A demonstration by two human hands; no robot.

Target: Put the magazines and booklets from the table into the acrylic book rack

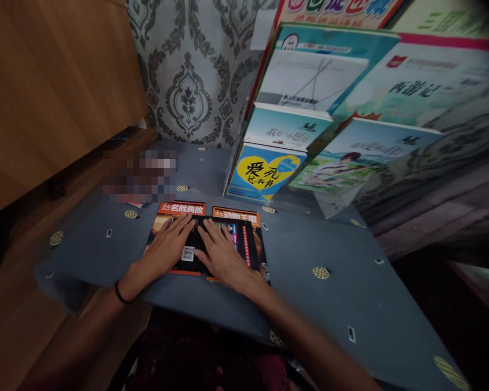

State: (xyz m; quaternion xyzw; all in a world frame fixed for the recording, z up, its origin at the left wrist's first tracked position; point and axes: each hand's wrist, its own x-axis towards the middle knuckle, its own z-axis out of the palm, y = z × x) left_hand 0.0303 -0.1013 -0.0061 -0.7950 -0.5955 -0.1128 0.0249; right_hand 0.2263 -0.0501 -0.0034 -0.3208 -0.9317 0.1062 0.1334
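A black book (195,237) with a white barcode label lies flat, back cover up, across two orange-headed books. The left orange-headed book (182,208) and the right orange-headed book (236,216) lie side by side with a narrow gap at their top edges. My left hand (171,240), with a dark band on its wrist, rests flat on the left part of the black book, fingers stretched. On its middle and right part lies my right hand (220,251), palm down with fingers spread. Neither hand grips anything; the hands partly hide the black cover.
Behind the books stands a rack holding several upright books, among them a blue-and-yellow book (264,171) and a green landscape-cover book (354,157). A pixelated patch (140,176) covers something at the back left. A blue-grey tablecloth (297,244) covers the table; a wooden cabinet (57,81) is at left.
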